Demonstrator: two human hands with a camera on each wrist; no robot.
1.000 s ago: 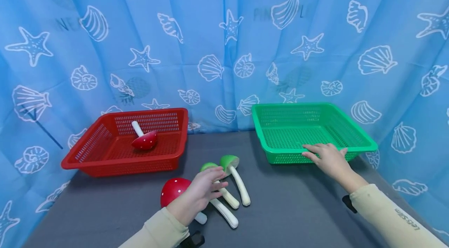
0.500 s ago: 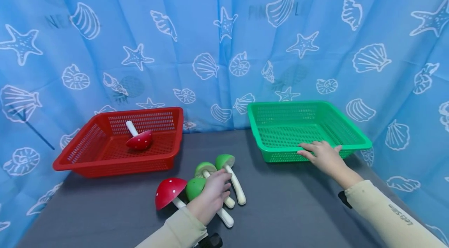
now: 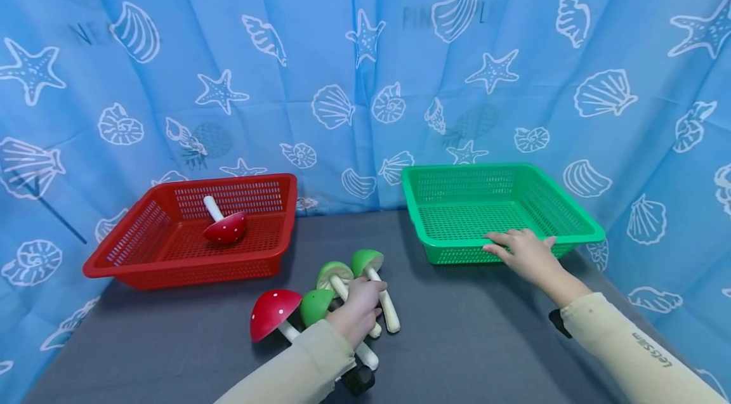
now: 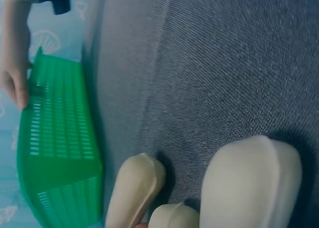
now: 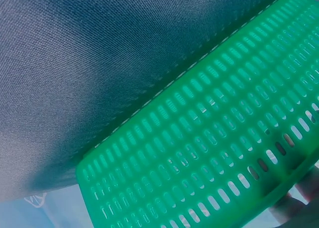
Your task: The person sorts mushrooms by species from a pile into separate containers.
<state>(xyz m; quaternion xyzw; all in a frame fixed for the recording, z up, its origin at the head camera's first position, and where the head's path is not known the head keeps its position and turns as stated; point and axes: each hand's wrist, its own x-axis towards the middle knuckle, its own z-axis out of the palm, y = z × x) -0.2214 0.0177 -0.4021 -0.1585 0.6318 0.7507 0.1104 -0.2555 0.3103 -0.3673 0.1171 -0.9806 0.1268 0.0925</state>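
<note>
My left hand (image 3: pixel 358 309) reaches down over the stem of the middle green-capped toy mushroom (image 3: pixel 331 274). In the left wrist view a fingertip shows between two pale stems; I cannot tell whether the fingers have closed on one. Another green mushroom (image 3: pixel 316 306) lies under the wrist, and a third green mushroom (image 3: pixel 367 260) just right of the fingers. A red mushroom (image 3: pixel 274 315) with white dots lies to the left, its stem partly behind the sleeve. My right hand (image 3: pixel 525 254) grips the front rim of the green basket (image 3: pixel 457 243); through the slots in the right wrist view, fingers show behind its wall.
At the back left stands a red basket (image 3: pixel 188 264) with one red mushroom (image 3: pixel 226 228) inside, cap down and stem leaning on its back wall. Dark grey cloth (image 3: pixel 445 340) covers the table. A blue shell-patterned curtain (image 3: pixel 354 74) hangs right behind both baskets.
My left hand has moved right and down from above the mushrooms to the middle green mushroom's stem. The right hand keeps its place on the green basket's rim. The head view has shifted slightly.
</note>
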